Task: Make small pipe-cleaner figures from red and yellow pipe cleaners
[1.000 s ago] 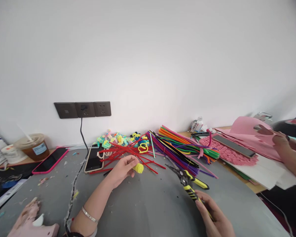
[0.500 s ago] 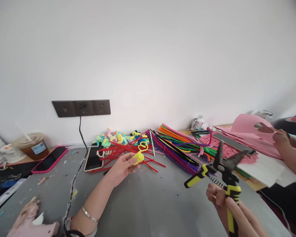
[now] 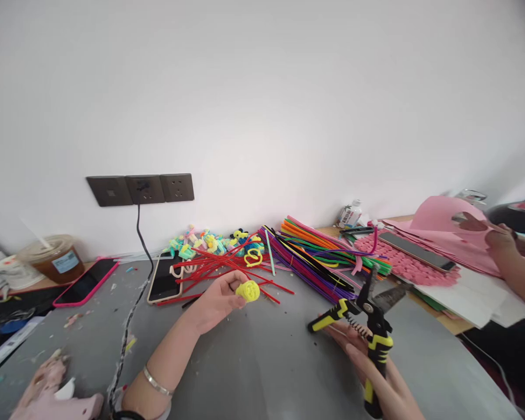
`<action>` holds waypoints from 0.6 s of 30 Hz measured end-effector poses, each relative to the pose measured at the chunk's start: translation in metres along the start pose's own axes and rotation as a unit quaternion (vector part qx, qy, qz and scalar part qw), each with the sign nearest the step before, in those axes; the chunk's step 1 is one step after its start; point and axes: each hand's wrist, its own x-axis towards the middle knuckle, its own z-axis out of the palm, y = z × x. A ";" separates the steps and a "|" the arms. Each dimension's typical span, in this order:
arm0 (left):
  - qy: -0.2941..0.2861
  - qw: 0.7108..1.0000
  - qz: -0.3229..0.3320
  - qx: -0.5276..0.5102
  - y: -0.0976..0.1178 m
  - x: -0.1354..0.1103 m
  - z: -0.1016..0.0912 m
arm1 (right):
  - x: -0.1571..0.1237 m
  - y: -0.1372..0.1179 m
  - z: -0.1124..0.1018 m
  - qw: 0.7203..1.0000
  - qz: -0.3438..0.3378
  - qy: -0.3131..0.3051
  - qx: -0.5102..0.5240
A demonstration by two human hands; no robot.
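My left hand (image 3: 219, 300) is closed on a small yellow coil of fuzzy pipe cleaner (image 3: 248, 291), pinched between thumb and fingers above the grey table. Just behind it a yellow pipe cleaner loop (image 3: 253, 257) lies by the scattered red pipe cleaners (image 3: 219, 263). In my right hand (image 3: 367, 361) is a pair of wire stripper pliers (image 3: 373, 321) with black and yellow handles, a spring between them and the jaws apart. The palm and fingers support the handles from below. A pale green stem (image 3: 270, 252) lies near the bundled purple pipe cleaners (image 3: 297, 262).
Two phones (image 3: 87, 282) (image 3: 165, 280) and a drink cup (image 3: 55, 259) stand left. A black cable (image 3: 133, 309) crosses the table beside a pink glue gun (image 3: 52, 391). At right, another person's hand (image 3: 505, 248) holds pink paper (image 3: 446, 217) beyond a pink mat (image 3: 420, 265).
My right hand has moved left and slightly down with the pliers, toward the middle. My left hand has turned the yellow coil, so its round spiral end faces me.
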 end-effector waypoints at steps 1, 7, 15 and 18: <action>-0.006 1.000 0.004 0.003 0.000 0.000 0.001 | 0.000 0.005 0.002 0.999 0.015 -0.030 0.015; -0.023 0.999 0.009 0.035 0.000 -0.001 0.003 | 0.003 0.015 0.005 0.996 0.031 -0.050 0.063; 0.021 0.931 0.004 0.363 -0.005 0.005 0.002 | 0.010 -0.010 -0.009 0.935 -0.185 -0.058 -0.296; 0.024 0.889 -0.021 0.457 -0.008 0.005 0.000 | 0.012 -0.007 -0.009 0.871 -0.279 -0.095 -0.393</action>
